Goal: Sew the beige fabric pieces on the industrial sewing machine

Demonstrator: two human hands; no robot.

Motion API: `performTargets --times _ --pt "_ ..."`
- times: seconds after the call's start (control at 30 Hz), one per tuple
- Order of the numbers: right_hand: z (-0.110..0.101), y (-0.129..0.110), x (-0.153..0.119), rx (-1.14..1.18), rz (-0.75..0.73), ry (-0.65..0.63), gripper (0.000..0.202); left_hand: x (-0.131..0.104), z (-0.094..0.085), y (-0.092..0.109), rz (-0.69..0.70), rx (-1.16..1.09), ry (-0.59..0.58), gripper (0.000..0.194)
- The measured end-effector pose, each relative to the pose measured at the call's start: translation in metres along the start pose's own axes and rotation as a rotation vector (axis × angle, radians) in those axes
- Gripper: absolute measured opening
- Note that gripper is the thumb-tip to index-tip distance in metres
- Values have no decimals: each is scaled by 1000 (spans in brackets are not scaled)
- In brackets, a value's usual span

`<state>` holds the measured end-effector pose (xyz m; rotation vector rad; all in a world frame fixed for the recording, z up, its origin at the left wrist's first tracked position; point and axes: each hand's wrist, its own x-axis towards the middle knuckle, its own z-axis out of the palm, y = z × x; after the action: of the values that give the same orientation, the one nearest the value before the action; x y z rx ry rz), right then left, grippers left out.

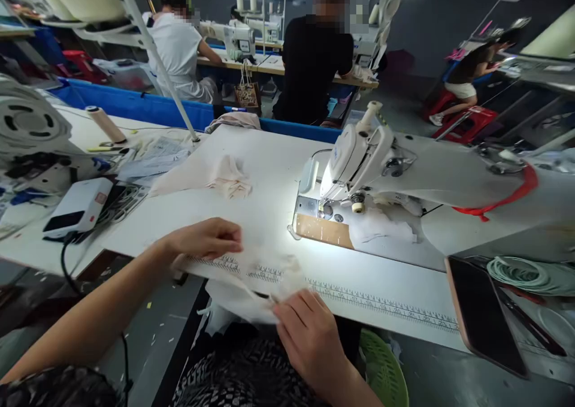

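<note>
My right hand (309, 338) pinches the edge of a pale cream fabric piece (242, 290) at the table's front edge. The cloth hangs partly over the edge towards my lap and is smeared by motion. My left hand (213, 238) is above the table at the cloth's far left side, its fingers curled; whether it grips anything is hidden. A measuring scale (381, 304) runs along the table edge under the cloth. To the right stands a sewing machine (354, 161), its lamp lit over the needle area. More cream fabric (229, 176) lies folded behind my left hand.
A phone (485, 314) lies at the right beside a coil of green cord (530, 275). On the left are a white device (78, 206) with a cable and a thread cone (105, 124). A green basket (381, 368) stands below the table. Several people sit beyond.
</note>
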<state>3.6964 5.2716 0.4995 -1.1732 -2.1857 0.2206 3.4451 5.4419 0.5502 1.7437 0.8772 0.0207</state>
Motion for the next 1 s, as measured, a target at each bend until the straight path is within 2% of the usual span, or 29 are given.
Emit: performTargets --times 0.07,0.13,0.17,0.23,0.3,0.33,0.47,0.53,0.6,0.67,0.73,0.77,0.8,0.83,0.87,0.93,0.97,1.0 --pt "-4 -6 -28 384 195 -91 20 -41 5 -23 -77 -89 -116 44" --pt "0 -3 -55 706 524 -174 24 -69 16 -46 -131 -118 -166 44" --pt "7 3 -67 807 684 -165 30 -76 23 -57 -148 -117 -163 43" --pt "27 20 -90 867 882 -54 41 -74 41 -83 -175 -92 -127 42" --pt "53 41 -108 766 974 47 46 -57 59 -111 -192 -53 -86 41" --pt "66 51 -115 703 1014 51 48 -45 67 -125 -195 -27 -73 41" --pt "107 76 -131 460 1022 -68 46 -6 92 -172 -183 141 -44 41" --pt "111 74 -132 405 989 -105 40 1 101 -185 -220 208 -14 37" --pt "99 62 -126 371 948 -135 36 0 107 -189 -256 284 49 36" --pt "67 45 -112 394 873 -183 32 -6 111 -182 -271 371 124 41" --pt "21 29 -92 513 735 -286 31 -13 112 -160 -243 403 145 46" --pt "-5 25 -81 605 696 -296 32 -16 112 -143 -207 374 98 45" --pt "-30 25 -70 612 679 -225 34 -19 112 -121 -143 321 30 45" --pt "-53 31 -58 521 656 -122 35 -20 111 -96 -49 251 -59 44" --pt "-74 42 -47 330 629 48 33 -20 111 -68 57 200 -163 39" --pt "-106 79 -25 -133 576 313 27 -13 111 -10 256 134 -247 29" --pt "-116 101 -15 -357 546 364 24 -4 112 18 360 111 -260 25" --pt "-123 124 -6 -546 542 350 21 9 114 42 459 111 -232 24"
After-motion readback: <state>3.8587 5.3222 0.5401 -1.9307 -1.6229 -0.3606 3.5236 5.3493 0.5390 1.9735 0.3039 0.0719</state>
